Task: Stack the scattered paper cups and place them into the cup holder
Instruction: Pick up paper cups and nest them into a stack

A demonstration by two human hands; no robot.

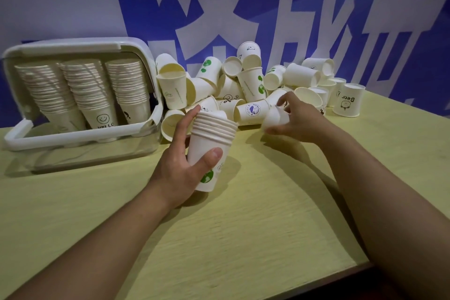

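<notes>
My left hand (pixel 181 165) grips a stack of nested white paper cups (pixel 210 146) above the table, thumb across its front and fingers behind. The lowest cup bears a green print. My right hand (pixel 295 119) holds a single white cup (pixel 275 118) at the near edge of a pile of scattered paper cups (pixel 243 85). The cup holder (pixel 80 95), a white-framed clear case lying open on the left, contains three long rows of stacked cups.
The pile spreads along the blue and white wall at the back, with upside-down cups (pixel 348 102) at its right end. The yellow-green table (pixel 219 238) runs to a front edge at the lower right.
</notes>
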